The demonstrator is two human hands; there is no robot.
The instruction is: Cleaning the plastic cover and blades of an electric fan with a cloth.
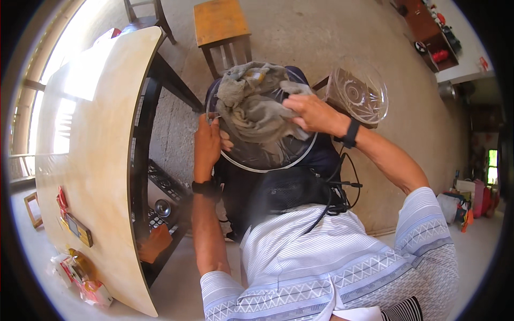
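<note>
A clear round bowl (281,160) with a pale rim rests across my lap. A rumpled grey-brown cloth (257,112) is bunched inside it and covers much of its inner surface; a small yellow and white patch shows near the cloth's far end. My left hand (210,140) grips the bowl's left rim, thumb on top. On the other side, my right hand (313,113) is closed on the cloth near the right rim, its fingertips partly hidden in the folds.
Beyond my right hand, a clear patterned bowl (356,91) sits on a low wooden stool (334,93). A pale table (93,160) stands close on my left, with packages (88,275) on it. Ahead is an orange-topped wooden stool (222,21). Black cables (350,184) hang by my waist.
</note>
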